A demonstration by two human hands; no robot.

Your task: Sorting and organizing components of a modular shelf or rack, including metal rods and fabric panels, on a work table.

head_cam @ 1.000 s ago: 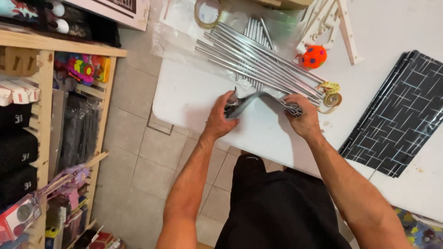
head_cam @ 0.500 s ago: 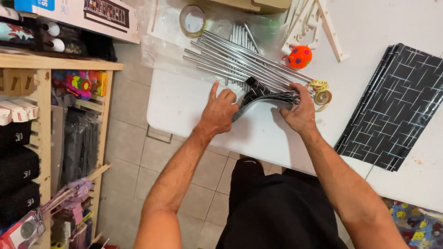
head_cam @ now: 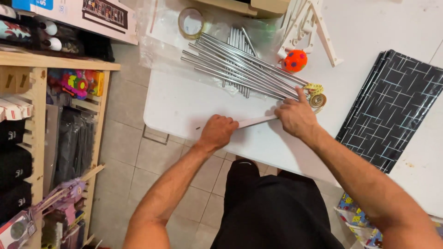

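I see my left hand [head_cam: 218, 131] curled into a near fist, pinching the near end of a thin white strip [head_cam: 256, 121] that lies flat on the white bench [head_cam: 184, 106]. My right hand [head_cam: 295, 117] is half closed on the strip's far end, forefinger stretched toward a coiled tape measure [head_cam: 317, 98]. Just beyond lie the metal rods [head_cam: 235, 69] and an orange spotted ball [head_cam: 295, 60]

desk [head_cam: 184, 108] white | metal rods [head_cam: 240, 69] in clear plastic at desk's far edge | tape roll [head_cam: 191, 22] beside rods | orange spotted ball [head_cam: 295, 60] near rods' right end | black patterned sheets [head_cam: 392, 108] right of ball | wooden shelf [head_cam: 55, 62] left of desk
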